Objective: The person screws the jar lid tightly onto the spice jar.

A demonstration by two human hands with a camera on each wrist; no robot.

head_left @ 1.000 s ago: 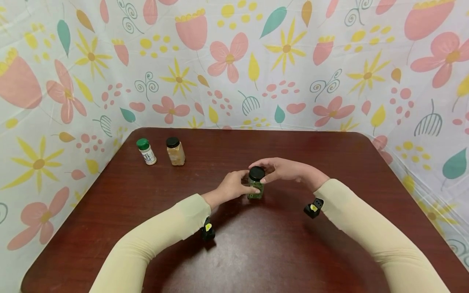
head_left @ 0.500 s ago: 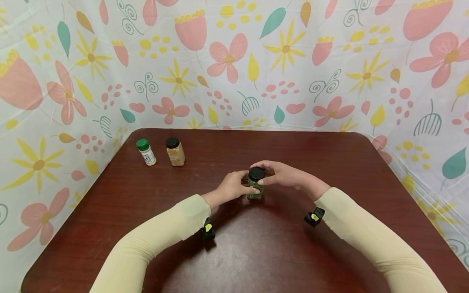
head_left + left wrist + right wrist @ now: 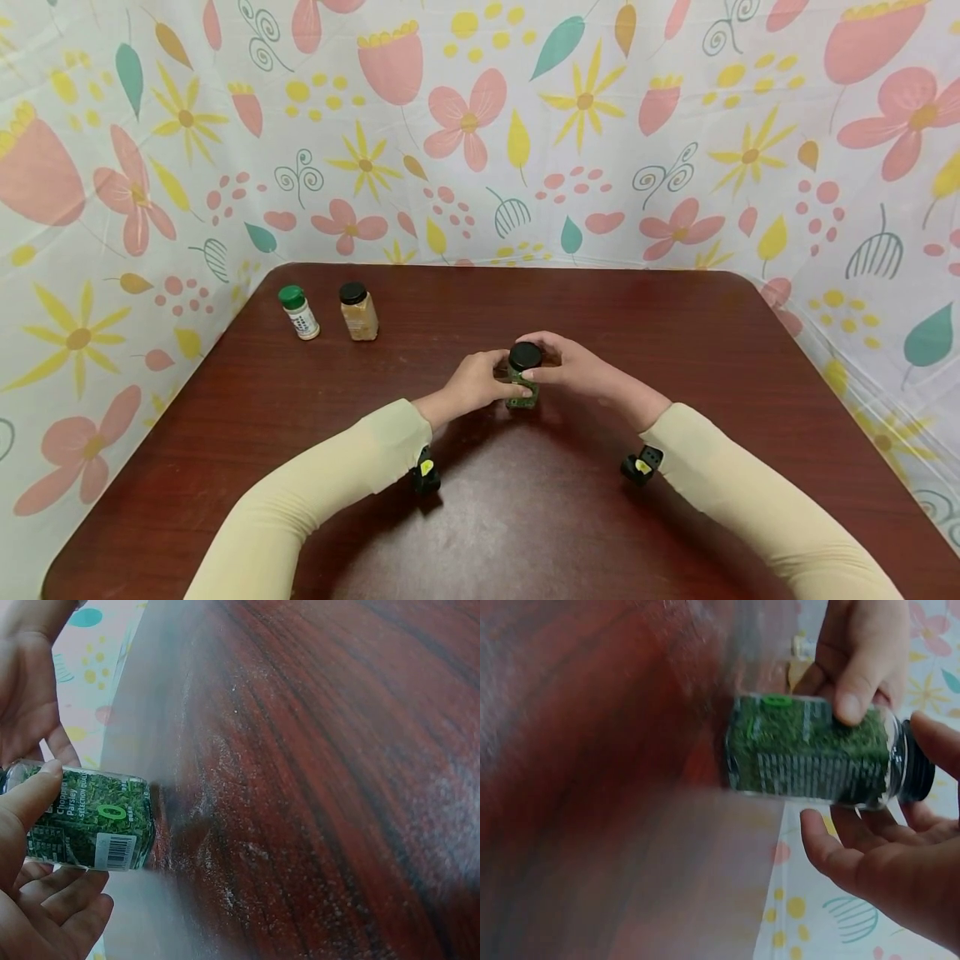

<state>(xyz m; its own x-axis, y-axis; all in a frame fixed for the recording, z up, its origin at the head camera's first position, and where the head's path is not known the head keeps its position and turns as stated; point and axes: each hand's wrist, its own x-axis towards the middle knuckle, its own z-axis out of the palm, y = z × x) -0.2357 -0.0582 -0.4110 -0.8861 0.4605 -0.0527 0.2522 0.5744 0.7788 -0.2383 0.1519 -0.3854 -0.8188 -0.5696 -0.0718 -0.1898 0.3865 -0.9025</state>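
A clear jar of chopped parsley (image 3: 112, 799) with a black lid (image 3: 525, 356) stands upright on the table in the head view. My left hand (image 3: 477, 382) grips its body from the left, the thumb across the front and the fingers behind, as the left wrist view shows. From the right, my right hand (image 3: 576, 368) holds the lid between thumb and fingers. In the right wrist view, the thumb lies at the lid (image 3: 916, 766) and the curled fingers pass behind it. The lid sits on the jar's neck.
At the back left of the dark red table (image 3: 645, 308) stand a white shaker with a green cap (image 3: 303, 321) and a black-capped jar of tan seasoning (image 3: 362, 319). A floral curtain (image 3: 465, 200) closes off the back and sides.
The right hand has turned around the lid, its thumb sliding left and its wrist and forearm sinking toward the person. The left hand and jar stay put.
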